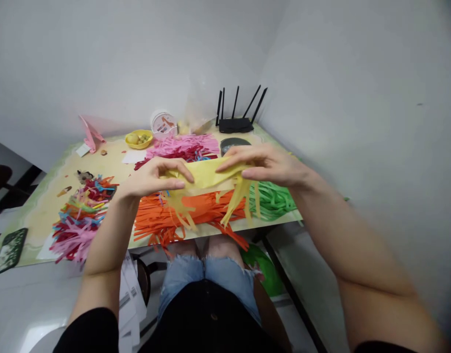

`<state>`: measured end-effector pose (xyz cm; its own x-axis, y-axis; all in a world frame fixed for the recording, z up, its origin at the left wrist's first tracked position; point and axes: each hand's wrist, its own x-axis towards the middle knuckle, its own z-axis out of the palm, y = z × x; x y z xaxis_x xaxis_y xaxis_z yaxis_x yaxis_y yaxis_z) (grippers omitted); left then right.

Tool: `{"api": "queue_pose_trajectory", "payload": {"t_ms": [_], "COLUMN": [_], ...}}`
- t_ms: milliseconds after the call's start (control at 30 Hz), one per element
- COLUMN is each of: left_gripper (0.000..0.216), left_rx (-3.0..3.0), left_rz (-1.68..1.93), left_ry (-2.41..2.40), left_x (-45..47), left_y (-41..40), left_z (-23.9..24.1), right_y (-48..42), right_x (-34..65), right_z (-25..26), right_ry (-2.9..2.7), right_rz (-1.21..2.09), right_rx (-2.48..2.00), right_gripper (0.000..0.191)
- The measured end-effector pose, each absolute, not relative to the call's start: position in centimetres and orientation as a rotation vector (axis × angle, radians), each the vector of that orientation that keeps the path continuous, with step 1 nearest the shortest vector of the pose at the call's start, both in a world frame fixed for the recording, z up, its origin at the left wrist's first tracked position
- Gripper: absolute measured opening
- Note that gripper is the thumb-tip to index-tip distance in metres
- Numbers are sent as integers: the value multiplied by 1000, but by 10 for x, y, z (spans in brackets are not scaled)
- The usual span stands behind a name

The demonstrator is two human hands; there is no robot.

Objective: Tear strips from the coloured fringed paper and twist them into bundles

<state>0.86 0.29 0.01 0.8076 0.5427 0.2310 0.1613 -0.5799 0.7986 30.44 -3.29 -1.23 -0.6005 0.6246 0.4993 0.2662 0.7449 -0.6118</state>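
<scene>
White walls corner a bench (45, 211) where a yellow bowl (138, 139) holds small pale fruits. Above it, the left hand (152, 179) and right hand (269, 164) each pinch a yellow fringed paper strip (207, 179), its cut tassels dangling over orange paper strips (196, 211).
</scene>
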Motion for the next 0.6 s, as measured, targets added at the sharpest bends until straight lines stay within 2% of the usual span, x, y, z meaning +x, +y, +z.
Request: {"api": "queue_pose_trajectory", "payload": {"t_ms": [133, 200, 267, 333, 400, 600], "left_gripper": [32, 42, 37, 23, 25, 25], "left_rx": [2188, 2228, 2259, 2254, 2211, 1871], "left_rz": [903, 1022, 1017, 957, 925, 976], "left_ry": [697, 748, 821, 884, 881, 693], "left_x": [22, 26, 29, 30, 30, 27], "left_y": [-7, -10, -12, -14, -17, -24], "left_z": [-7, -10, -10, -8, -6, -10], "right_y": [-46, -53, -57, -59, -59, -63], "right_x": [295, 291, 289, 289, 290, 285], "right_z": [-14, -16, -16, -15, -15, -22], "right_ry": [-2086, -2008, -1966, -1973, -1959, -1744], "right_rz": [408, 329, 302, 311, 344, 530], "right_rx": [-801, -881, -943, -983, -1012, -924], "right_gripper": [15, 23, 30, 20, 12, 9]}}
